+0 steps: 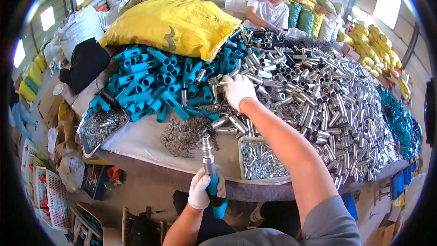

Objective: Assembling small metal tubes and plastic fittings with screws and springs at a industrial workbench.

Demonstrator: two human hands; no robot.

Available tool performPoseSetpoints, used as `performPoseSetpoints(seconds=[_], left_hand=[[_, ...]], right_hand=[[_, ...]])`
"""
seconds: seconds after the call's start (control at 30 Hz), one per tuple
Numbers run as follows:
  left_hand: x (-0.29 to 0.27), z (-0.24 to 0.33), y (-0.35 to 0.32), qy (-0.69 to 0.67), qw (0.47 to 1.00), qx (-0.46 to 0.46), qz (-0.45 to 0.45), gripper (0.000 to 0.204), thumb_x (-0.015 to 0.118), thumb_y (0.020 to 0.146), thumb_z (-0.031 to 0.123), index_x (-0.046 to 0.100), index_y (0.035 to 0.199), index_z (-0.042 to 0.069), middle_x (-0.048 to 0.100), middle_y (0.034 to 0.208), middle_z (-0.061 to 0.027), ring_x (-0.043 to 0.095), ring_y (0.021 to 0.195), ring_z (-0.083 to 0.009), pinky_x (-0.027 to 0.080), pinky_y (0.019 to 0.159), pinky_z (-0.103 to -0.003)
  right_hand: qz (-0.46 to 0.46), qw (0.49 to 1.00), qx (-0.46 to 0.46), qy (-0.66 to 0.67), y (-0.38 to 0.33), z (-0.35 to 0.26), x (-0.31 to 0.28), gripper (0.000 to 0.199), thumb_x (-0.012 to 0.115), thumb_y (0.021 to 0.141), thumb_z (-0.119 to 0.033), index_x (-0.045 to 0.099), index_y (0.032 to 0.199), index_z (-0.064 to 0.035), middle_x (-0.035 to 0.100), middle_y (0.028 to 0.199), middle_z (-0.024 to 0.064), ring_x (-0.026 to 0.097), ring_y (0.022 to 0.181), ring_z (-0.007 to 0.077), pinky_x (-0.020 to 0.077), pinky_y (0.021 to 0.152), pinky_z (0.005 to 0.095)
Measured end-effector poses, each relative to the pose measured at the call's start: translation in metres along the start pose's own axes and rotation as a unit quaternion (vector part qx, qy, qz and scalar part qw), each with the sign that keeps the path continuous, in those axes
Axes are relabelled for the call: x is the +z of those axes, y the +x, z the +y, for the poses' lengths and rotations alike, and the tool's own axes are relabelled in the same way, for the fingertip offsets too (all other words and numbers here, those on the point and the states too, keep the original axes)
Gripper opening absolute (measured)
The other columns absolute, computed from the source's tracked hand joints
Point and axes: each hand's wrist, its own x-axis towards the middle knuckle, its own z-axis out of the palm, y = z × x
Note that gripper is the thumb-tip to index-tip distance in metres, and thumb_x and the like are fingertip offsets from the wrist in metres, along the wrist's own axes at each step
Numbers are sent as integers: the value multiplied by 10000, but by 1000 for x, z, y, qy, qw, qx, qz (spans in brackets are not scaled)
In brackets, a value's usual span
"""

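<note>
In my white-gloved left hand (199, 190) is an upright tool-like part with a teal body and a stepped silver metal barrel (208, 156). The fingers wrap round its teal lower half, in front of the table's near edge. My right arm stretches across the table. Its gloved right hand (238, 92) lies over the heap of silver metal tubes (307, 93), at the border with the teal plastic shells (150, 79). The right fingers look apart, and I see nothing held in them. Loose coil springs (180, 137) lie between the two hands.
A tray of small metal pins (261, 159) sits at the table's front. Another metal tray (102, 130) stands at the left corner. A big yellow sack (173, 25) rests on the teal shells. Across the heap a person (268, 9) works. White plastic crates (48, 196) stand lower left.
</note>
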Motion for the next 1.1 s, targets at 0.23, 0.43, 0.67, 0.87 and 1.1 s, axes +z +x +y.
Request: performPoseSetpoints(seconds=[0.23, 0.43, 0.67, 0.87, 1.1], left_hand=[[2, 5, 6, -10, 1000, -16, 13, 500, 565, 852, 379, 462, 1169, 7, 497, 674, -130, 504, 513, -217, 456, 502, -345], [-5, 6, 6, -48, 998, 0, 39, 500, 584, 847, 411, 433, 1135, 30, 467, 640, -144, 481, 471, -240, 453, 466, -372], [-16, -7, -2, 3, 996, -16, 91, 534, 536, 891, 426, 426, 1258, 54, 482, 711, -84, 483, 515, -191, 414, 462, -313], [2, 2, 3, -14, 996, -16, 81, 540, 536, 889, 432, 417, 1254, 53, 467, 681, -84, 476, 505, -203, 419, 465, -327], [-11, -3, 2, -43, 997, 5, 69, 502, 564, 853, 434, 426, 1150, 53, 468, 632, -150, 484, 459, -250, 455, 442, -384]], right_hand=[[57, 927, -356, 101, -24, -23, 1, 365, 581, 828, -357, 568, 1135, -160, 611, 1051, 73, 588, 1009, 267, 401, 932, 433], [-3, 999, 1, 54, 41, 83, -61, 320, 478, 845, -198, 602, 1127, -112, 617, 1072, 187, 575, 1017, 349, 451, 904, 423], [13, 969, 239, 64, 88, 278, -33, 450, 430, 840, -138, 499, 1284, -120, 554, 1226, 218, 529, 1156, 340, 409, 976, 402], [-105, 976, 186, 48, 128, 317, -5, 577, 499, 770, -46, 436, 1326, -186, 593, 1152, 226, 581, 1066, 366, 457, 893, 415], [142, 648, 157, 732, 78, 230, -85, 603, 582, 847, -5, 270, 1340, -156, 493, 1156, 146, 593, 1015, 287, 486, 823, 536]])
